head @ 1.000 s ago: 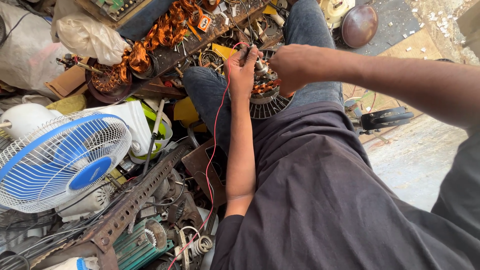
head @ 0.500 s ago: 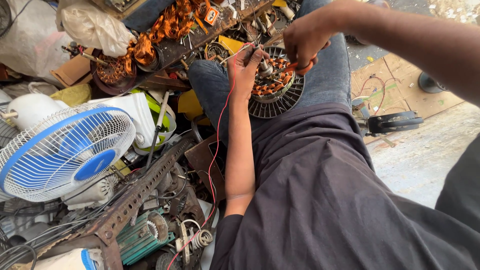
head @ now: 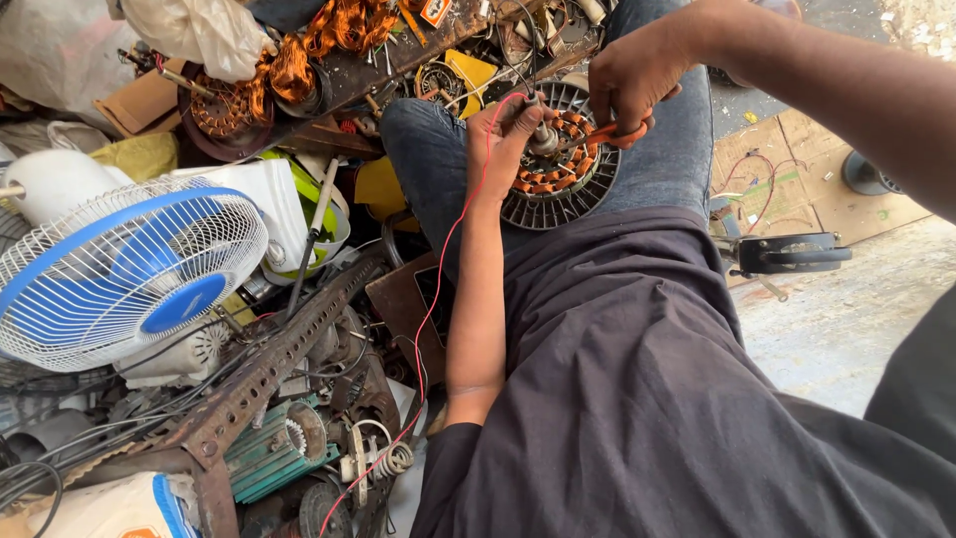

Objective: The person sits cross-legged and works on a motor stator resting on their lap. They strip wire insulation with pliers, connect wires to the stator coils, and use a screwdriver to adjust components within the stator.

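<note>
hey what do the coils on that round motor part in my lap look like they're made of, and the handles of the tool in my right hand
The coils on the round motor part look like enamelled copper wire: glossy orange-brown strands wound in bundles. The ribbed ring around them looks like dull grey metal. The tool handles by the right hand look like smooth orange plastic or rubber; which one cannot be told.

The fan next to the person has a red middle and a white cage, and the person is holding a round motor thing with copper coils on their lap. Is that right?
Not quite: the fan has a blue middle and blue blades, not red, as the head view shows. Its cage is white. The rest holds: the left hand and right hand hold the round motor part with copper coils on the lap.
</note>
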